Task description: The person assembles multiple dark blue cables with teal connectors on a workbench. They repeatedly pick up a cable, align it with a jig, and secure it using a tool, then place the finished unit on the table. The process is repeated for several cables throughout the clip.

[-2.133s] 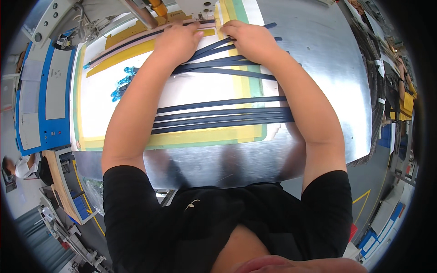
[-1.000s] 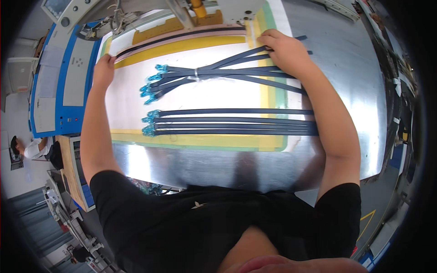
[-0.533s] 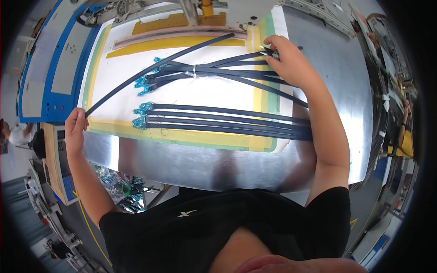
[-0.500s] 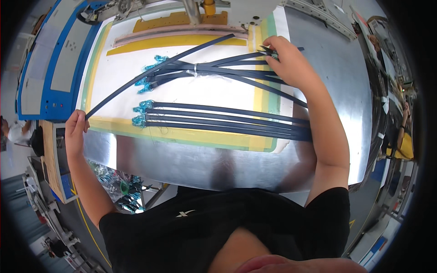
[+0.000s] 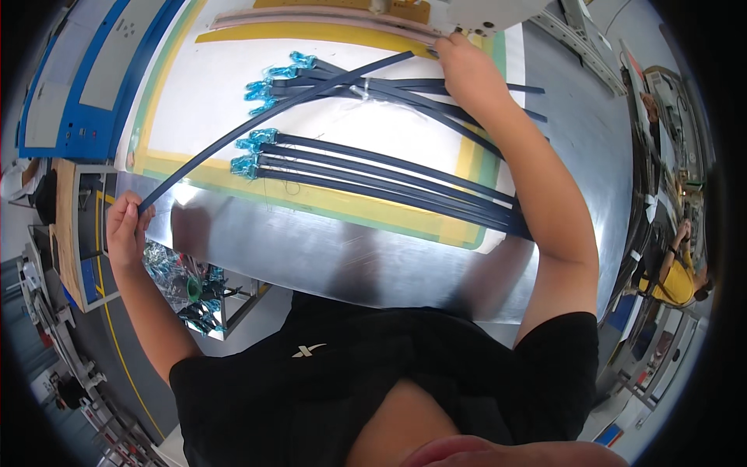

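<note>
Strap, dark blue, long: runs diagonally across the white work mat on the steel counter. My left hand is closed around its lower end, just off the counter's left edge. My right hand presses its upper end down near the sewing machine head; fingers curled over it, grip not clearly visible. Beneath it lies a fanned bundle of blue straps with turquoise clips. Nearer me, a second straight set of straps lies flat, clips at left.
</note>
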A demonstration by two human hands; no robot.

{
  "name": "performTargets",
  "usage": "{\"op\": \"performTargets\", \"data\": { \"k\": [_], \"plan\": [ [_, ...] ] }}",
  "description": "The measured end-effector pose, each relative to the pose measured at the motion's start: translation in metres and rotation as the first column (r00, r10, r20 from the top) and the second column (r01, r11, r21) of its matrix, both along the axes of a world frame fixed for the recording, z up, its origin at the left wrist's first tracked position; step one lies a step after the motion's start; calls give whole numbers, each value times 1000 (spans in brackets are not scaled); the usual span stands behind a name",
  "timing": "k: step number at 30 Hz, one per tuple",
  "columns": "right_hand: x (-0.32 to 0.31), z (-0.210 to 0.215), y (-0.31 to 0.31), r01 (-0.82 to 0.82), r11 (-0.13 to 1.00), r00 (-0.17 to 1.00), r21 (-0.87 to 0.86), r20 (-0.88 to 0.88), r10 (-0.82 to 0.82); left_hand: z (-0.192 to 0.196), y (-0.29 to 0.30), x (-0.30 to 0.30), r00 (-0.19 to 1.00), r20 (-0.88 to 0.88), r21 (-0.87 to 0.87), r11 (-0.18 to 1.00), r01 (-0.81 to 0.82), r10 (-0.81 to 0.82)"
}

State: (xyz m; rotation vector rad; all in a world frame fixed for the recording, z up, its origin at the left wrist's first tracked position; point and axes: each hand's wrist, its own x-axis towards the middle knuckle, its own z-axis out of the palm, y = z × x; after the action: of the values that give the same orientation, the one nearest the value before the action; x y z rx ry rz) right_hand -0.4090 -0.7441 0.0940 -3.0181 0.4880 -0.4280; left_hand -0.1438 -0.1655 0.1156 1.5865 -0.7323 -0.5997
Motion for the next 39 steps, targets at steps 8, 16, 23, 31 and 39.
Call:
{"op": "performTargets", "data": {
  "k": [8, 16, 23, 31, 39],
  "plan": [
    [14, 14, 26, -202, 956, 967, 214, 197, 161, -9, 6, -1, 996, -89, -46, 999, -26, 21],
    [16, 17, 12, -214, 945, 973, 249, -30, 229, -8, -44, 9, 998, -33, -48, 997, 56, -58],
    [-127, 85, -13, 50, 809, 996, 586, -93, 6, 11, -144, -16, 989, 102, 145, 982, -120, 106],
    [-279, 49, -5, 279, 491, 953, 825, -172, -251, 3, -201, -50, 958, 189, 309, 939, 152, -217],
    [-270, 48, -2, 282, 466, 954, 839, -194, -227, -21, -200, -57, 900, 429, 238, 951, -199, 81]
  ]
}}
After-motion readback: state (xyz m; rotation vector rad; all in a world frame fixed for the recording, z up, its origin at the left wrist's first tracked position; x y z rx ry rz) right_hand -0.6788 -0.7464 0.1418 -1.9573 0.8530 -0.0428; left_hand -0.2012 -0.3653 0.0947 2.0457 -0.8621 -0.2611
